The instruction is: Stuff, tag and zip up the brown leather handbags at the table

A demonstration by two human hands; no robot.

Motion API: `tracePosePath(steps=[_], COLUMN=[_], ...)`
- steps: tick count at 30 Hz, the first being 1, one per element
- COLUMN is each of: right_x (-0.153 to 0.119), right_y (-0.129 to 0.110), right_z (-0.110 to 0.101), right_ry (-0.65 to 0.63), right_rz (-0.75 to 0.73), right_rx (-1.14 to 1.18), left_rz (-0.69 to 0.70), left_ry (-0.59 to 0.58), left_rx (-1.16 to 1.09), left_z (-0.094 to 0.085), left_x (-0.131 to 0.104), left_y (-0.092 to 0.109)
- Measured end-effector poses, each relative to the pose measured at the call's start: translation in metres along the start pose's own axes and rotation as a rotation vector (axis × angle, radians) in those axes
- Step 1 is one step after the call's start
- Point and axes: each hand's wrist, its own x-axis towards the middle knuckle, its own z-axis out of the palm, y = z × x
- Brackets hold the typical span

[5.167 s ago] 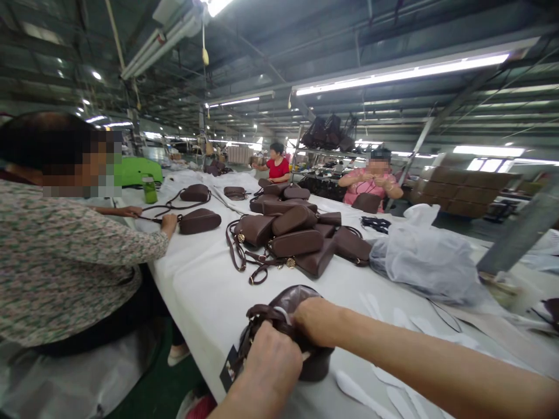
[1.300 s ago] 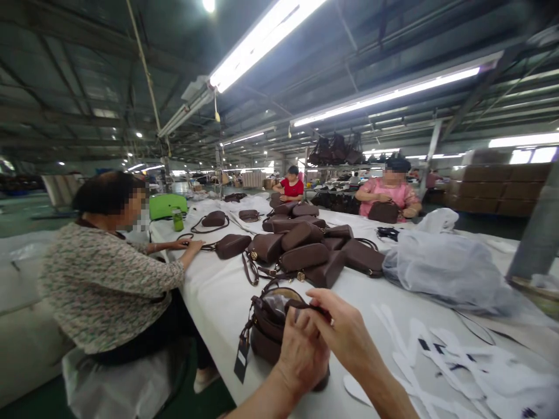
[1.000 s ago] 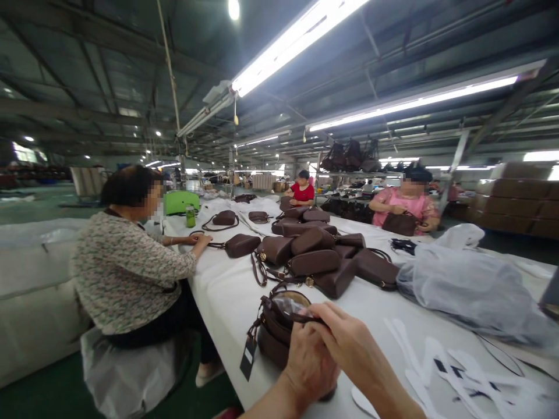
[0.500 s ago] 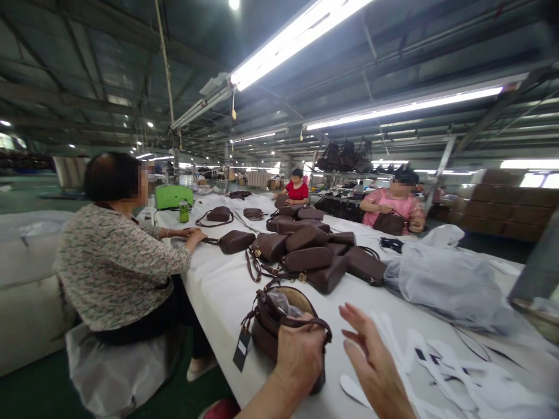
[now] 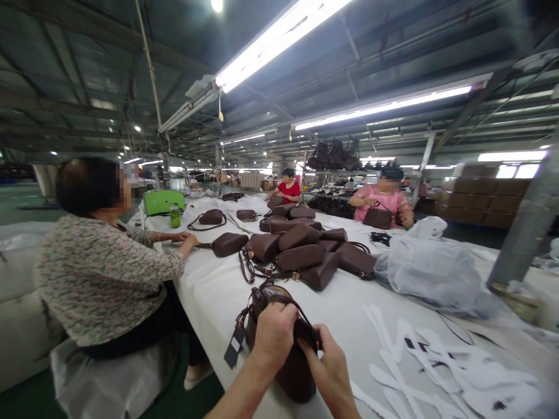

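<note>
The left hand [image 5: 273,334] hides the brown bag's [image 5: 292,372] mouth.

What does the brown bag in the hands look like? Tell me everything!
The brown bag is small, dark and smooth, like leather, and stands upright near the edge of the white table. A thin strap loops over its top. A dark tag dangles from its left side. The left hand grips its top, and the right hand pinches its right edge. Whether its top is open is hidden by the hands.
</note>
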Motion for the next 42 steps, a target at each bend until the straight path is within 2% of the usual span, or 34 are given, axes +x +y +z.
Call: tracePosePath(steps=[3,8,10,14,16,19,22,24,27,29,35,38,42], right_x=[0.003,0.011,0.011,0.01,0.013,0.02,0.027,0.03,0.034,0.037,0.046,0.047,0.047], right_y=[0.001,-0.007,-0.007,0.002,0.007,0.014,0.014,0.009,-0.004,-0.015,-0.037,-0.052,-0.083], right_z=[-0.003,-0.013,-0.021,-0.047,-0.064,-0.09,-0.11,-0.118,-0.116,-0.11,-0.093,-0.084,-0.07], right_ry=[0.008,-0.046,-0.078,-0.125,-0.189,-0.276,-0.363,-0.4,-0.313,-0.272,-0.342,-0.39,-0.487], right_rz=[-0.002,-0.044,-0.047,-0.013,0.008,0.027,0.021,-0.04,-0.196,-0.259,-0.282,-0.29,-0.343], right_rx=[-0.084,-0.174,-0.181,-0.178,-0.174,-0.181,-0.201,-0.191,-0.19,-0.253,-0.302,-0.376,-0.645], left_rz=[0.036,0.153,0.094,-0.187,-0.209,-0.157,-0.125,-0.138,-0.18,-0.191,-0.265,-0.263,-0.305], left_ry=[-0.063,-0.148,-0.158,-0.154,-0.164,-0.152,-0.115,-0.086,-0.048,-0.069,-0.183,-0.211,-0.306], left_rx=[-0.016,0.172,0.149,0.02,-0.038,-0.167,-0.413,-0.569,-0.688,-0.761,-1.083,-1.119,-1.215], left_z=[-0.006,-0.024,-0.032,-0.047,-0.051,-0.05,-0.039,-0.03,-0.021,-0.017,-0.01,-0.006,0.003], left_x=[0.002,0.01,0.014,0.019,0.017,0.008,-0.003,-0.01,-0.017,-0.021,-0.03,-0.033,-0.039], left_y=[0.001,0.008,0.0,-0.026,-0.034,-0.031,-0.02,-0.014,-0.015,-0.021,-0.044,-0.044,-0.036])
